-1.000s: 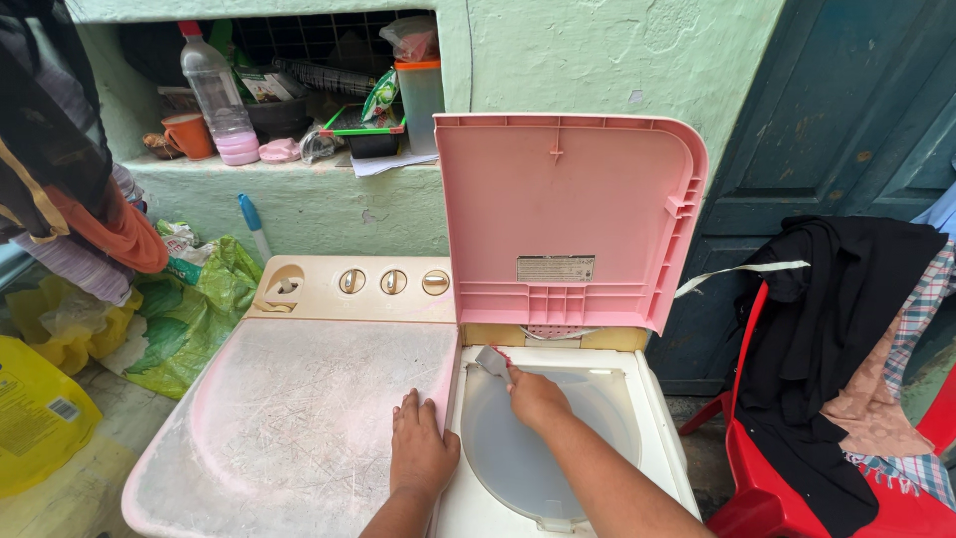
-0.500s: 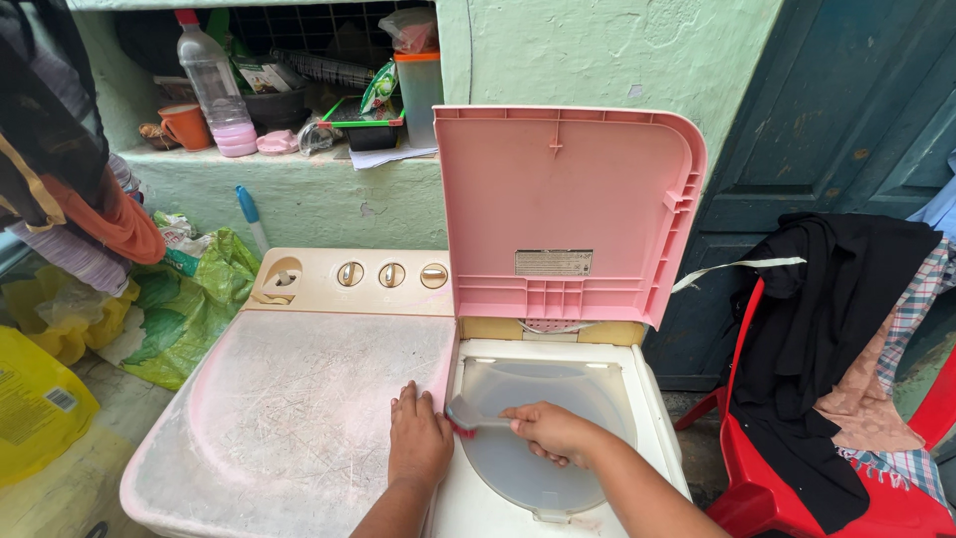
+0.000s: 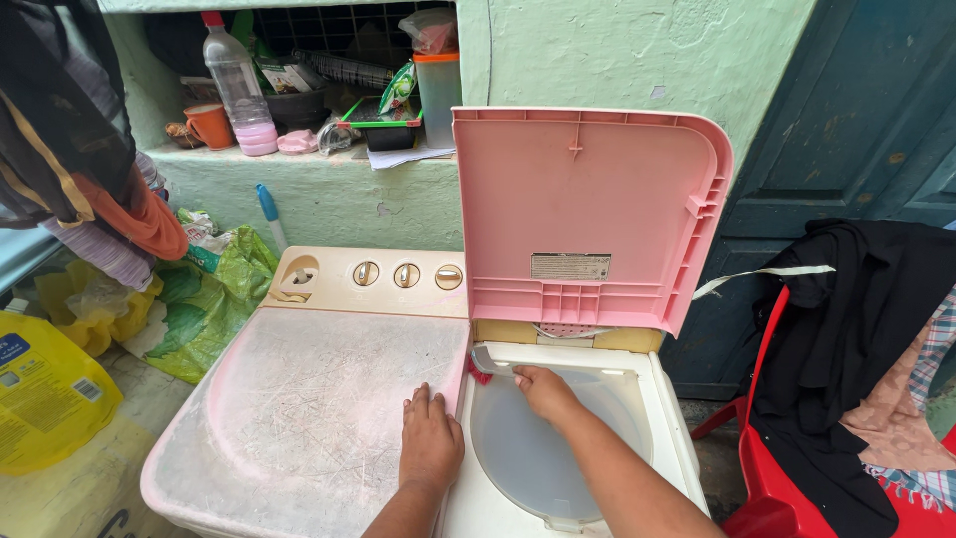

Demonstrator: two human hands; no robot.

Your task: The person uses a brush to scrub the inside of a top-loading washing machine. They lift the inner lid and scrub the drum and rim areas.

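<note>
A twin-tub washing machine (image 3: 368, 274) stands below me, its pink right lid (image 3: 588, 214) raised upright. My left hand (image 3: 430, 438) rests flat on the closed, scratched translucent left lid (image 3: 299, 408), near its right edge. My right hand (image 3: 543, 392) grips a small scrub brush (image 3: 485, 363) with a grey handle and red bristles. The brush presses against the rear left corner of the open right compartment, just above its grey inner cover (image 3: 533, 448).
A wall shelf behind holds a bottle (image 3: 239, 85), an orange cup (image 3: 209, 125) and containers. Bags and a yellow jug (image 3: 45, 394) lie at left, hanging clothes above them. A red chair (image 3: 787, 478) draped with dark clothes stands at right.
My right hand has moved the brush from the middle left of the right compartment's rim back to its rear left corner. My left hand has stayed on the left lid.
</note>
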